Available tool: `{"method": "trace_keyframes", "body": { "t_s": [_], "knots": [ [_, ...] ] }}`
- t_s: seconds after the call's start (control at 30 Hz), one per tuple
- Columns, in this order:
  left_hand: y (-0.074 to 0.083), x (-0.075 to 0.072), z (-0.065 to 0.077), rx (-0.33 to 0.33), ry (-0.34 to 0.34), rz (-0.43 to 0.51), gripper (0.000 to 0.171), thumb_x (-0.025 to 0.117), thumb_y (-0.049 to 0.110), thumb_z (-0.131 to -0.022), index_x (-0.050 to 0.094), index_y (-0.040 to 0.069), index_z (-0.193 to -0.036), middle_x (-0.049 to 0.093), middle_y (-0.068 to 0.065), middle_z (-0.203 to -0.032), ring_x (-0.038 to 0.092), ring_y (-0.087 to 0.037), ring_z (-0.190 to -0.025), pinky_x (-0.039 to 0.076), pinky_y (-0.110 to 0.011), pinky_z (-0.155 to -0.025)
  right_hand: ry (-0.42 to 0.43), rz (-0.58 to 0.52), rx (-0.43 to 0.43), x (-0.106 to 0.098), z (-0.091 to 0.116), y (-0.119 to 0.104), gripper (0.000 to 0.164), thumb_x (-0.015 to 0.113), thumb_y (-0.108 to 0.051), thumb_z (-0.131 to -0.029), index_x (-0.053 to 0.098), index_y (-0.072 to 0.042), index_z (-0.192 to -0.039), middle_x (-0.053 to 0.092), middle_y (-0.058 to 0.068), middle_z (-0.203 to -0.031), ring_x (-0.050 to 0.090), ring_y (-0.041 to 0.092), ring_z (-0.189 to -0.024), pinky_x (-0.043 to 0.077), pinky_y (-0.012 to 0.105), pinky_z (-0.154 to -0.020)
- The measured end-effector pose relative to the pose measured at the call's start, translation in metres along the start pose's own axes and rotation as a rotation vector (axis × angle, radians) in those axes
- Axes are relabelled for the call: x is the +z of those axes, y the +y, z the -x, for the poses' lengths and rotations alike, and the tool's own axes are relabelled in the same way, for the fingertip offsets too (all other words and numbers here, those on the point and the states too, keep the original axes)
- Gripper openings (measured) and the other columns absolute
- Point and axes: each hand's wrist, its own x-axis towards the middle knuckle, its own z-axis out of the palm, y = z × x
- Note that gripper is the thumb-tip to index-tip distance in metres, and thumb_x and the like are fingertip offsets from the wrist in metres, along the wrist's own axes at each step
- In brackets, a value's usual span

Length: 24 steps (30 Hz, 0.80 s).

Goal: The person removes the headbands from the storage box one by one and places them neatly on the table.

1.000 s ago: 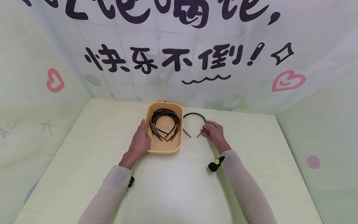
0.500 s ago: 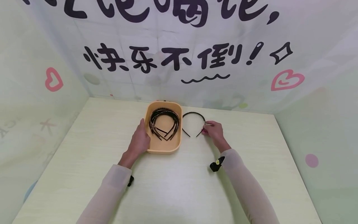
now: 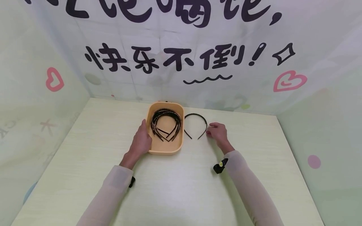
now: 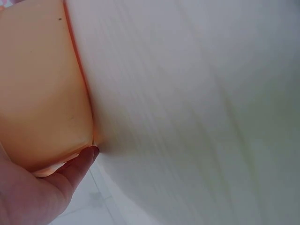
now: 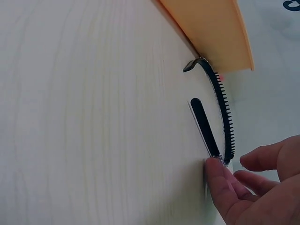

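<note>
A peach-coloured plastic box (image 3: pixel 165 153) stands near the back of the table with several black headbands (image 3: pixel 167 113) piled inside. My left hand (image 3: pixel 140 140) grips its left side, fingers along the outer wall and thumb by the rim. In the left wrist view, a fingertip (image 4: pixel 95 151) meets the box's lower corner at the tabletop. Just right of the box, a single black toothed headband (image 3: pixel 195 114) lies with its ends toward me. My right hand (image 3: pixel 218 133) is beside its right leg. The right wrist view shows thumb and fingers spread apart, fingertips (image 5: pixel 214 166) close by the headband (image 5: pixel 224 108).
The pale wood-grain table (image 3: pixel 175 191) is enclosed by printed white panels at the back and both sides. Something small and dark (image 3: pixel 167 101) peeks out behind the box's far rim. A black wrist camera (image 3: pixel 220 166) is strapped at the right cuff.
My right hand has let go of the single headband and drawn slightly to the right of it. The headband stays in nearly the same spot. The left hand and box remain in place.
</note>
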Motion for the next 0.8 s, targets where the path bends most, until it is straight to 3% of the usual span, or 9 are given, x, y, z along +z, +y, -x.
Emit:
{"method": "trace_keyframes", "body": {
  "t_s": [0.2, 0.33, 0.43, 0.63, 0.8],
  "knots": [
    [0.0, 0.0, 0.0, -0.004, -0.002, -0.005, 0.067, 0.03, -0.001, -0.095, 0.001, -0.006, -0.156, 0.03, -0.037, -0.15, 0.043, -0.048, -0.131, 0.043, -0.058, -0.102, 0.024, 0.021, -0.035, 0.004, 0.006, -0.006, 0.031, 0.059, -0.007, -0.094, 0.066, 0.002, -0.122, 0.068, 0.018, -0.108, 0.068, 0.016, -0.081, 0.058, 0.026, -0.075],
    [0.0, 0.0, 0.0, -0.004, -0.002, -0.002, 0.067, 0.03, -0.001, -0.095, 0.001, -0.005, -0.156, 0.03, -0.036, -0.15, 0.043, -0.047, -0.131, 0.043, -0.058, -0.102, -0.031, -0.014, -0.101, 0.014, 0.016, -0.017, 0.031, 0.058, -0.007, -0.097, 0.064, 0.005, -0.125, 0.067, 0.022, -0.116, 0.069, 0.03, -0.098, 0.057, 0.035, -0.086],
    [0.0, 0.0, 0.0, -0.005, -0.003, 0.002, 0.068, 0.031, -0.001, -0.095, 0.001, -0.005, -0.156, 0.03, -0.036, -0.151, 0.043, -0.047, -0.132, 0.043, -0.058, -0.103, -0.098, -0.038, -0.14, 0.026, 0.026, -0.027, 0.032, 0.057, -0.006, -0.098, 0.062, 0.007, -0.127, 0.066, 0.025, -0.119, 0.067, 0.036, -0.106, 0.056, 0.04, -0.09],
    [0.0, 0.0, 0.0, -0.011, -0.007, 0.011, 0.069, 0.031, -0.001, -0.095, 0.0, -0.005, -0.156, 0.028, -0.035, -0.152, 0.043, -0.046, -0.132, 0.042, -0.057, -0.104, -0.235, -0.086, -0.155, 0.049, 0.043, -0.044, 0.031, 0.059, -0.005, -0.098, 0.061, 0.007, -0.126, 0.066, 0.027, -0.12, 0.067, 0.034, -0.106, 0.055, 0.04, -0.092],
    [0.0, 0.0, 0.0, -0.011, -0.006, 0.014, 0.069, 0.032, -0.001, -0.095, 0.001, -0.005, -0.156, 0.028, -0.035, -0.153, 0.042, -0.046, -0.133, 0.041, -0.057, -0.105, -0.451, -0.166, -0.086, 0.061, 0.053, -0.055, 0.044, 0.056, -0.002, -0.098, 0.047, 0.011, -0.139, 0.056, 0.03, -0.134, 0.06, 0.037, -0.121, 0.05, 0.041, -0.101]
  ]
}}
